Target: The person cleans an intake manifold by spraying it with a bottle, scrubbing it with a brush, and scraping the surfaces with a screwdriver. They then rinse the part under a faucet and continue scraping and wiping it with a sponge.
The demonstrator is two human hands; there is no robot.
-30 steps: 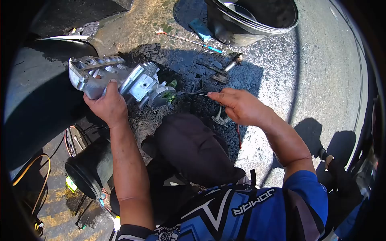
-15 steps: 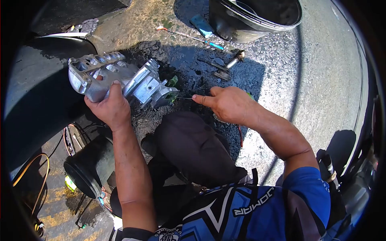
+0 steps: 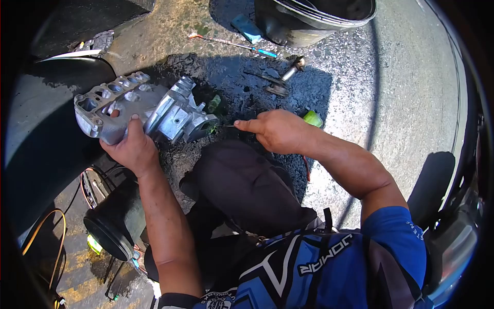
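Note:
A silver cast-metal part with a row of ports is held up at the left by my left hand, thumb on top and fingers beneath. Its block-like end points right, towards my right hand. That hand is closed round a thin metal tool, index finger stretched along it. The tool's tip reaches the round opening at the part's right end, where green bits show. The tool's handle is hidden in the palm.
Behind lie a metal rod piece, a blue-handled tool and a blue packet, beside a large black bucket. A smaller black bucket lies tipped at lower left. A green object is beyond my right wrist.
The metal part and both hands have shifted slightly left in view, and the part's right end has turned. The green object past my right wrist shows more. Background items also shifted left and up.

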